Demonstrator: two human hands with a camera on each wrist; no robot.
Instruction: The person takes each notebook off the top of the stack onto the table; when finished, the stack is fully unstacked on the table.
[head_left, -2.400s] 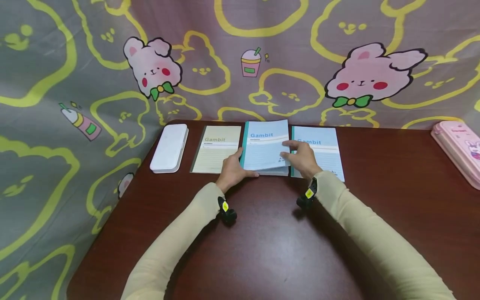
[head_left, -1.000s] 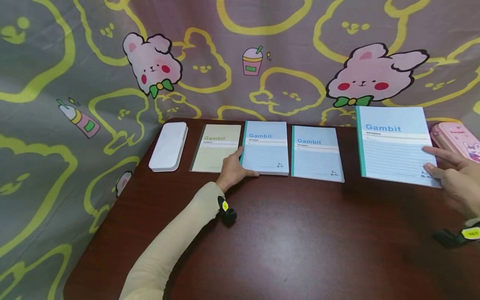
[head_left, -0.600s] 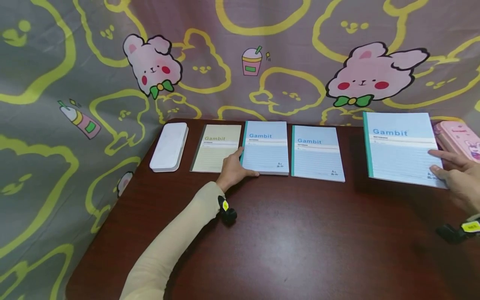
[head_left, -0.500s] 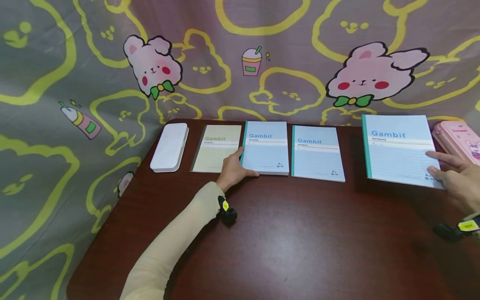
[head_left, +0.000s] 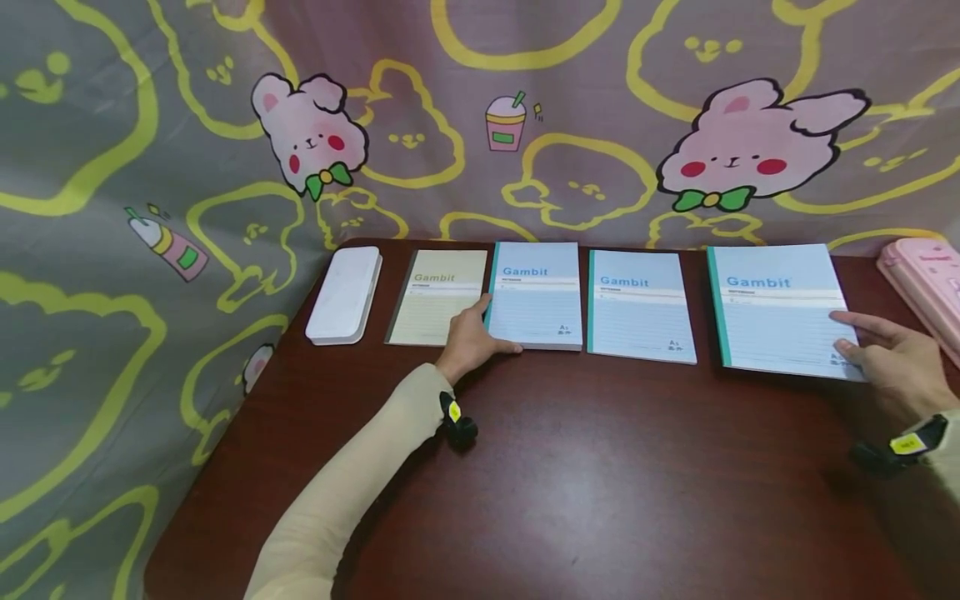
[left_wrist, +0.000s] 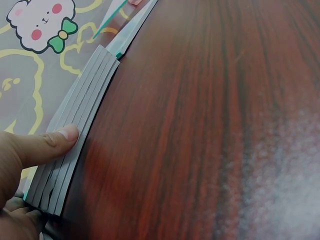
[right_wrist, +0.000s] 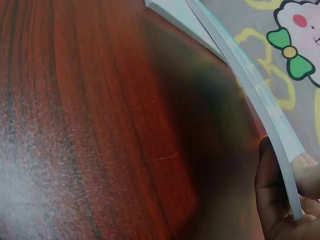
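Here, right hand [head_left: 896, 367] pinching blue notebook [head_left: 776, 304], cover reading "Gambit"

Three notebooks [head_left: 776, 308] are pale blue with teal spines; one notebook [head_left: 440, 297] is cream. The case [head_left: 344, 295] is white, another case [head_left: 924, 283] pink. The table [head_left: 600, 483] is dark reddish woodgrain, the cloth [head_left: 112, 167] grey (yellow outlines, pink rabbits).

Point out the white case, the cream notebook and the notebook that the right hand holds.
white case [head_left: 344, 293], head view, middle of its lid.
cream notebook [head_left: 440, 302], head view, middle of its ruled cover.
notebook in the right hand [head_left: 776, 312], head view, middle of its blue cover.
right hand [head_left: 896, 367], head view, back of the hand.
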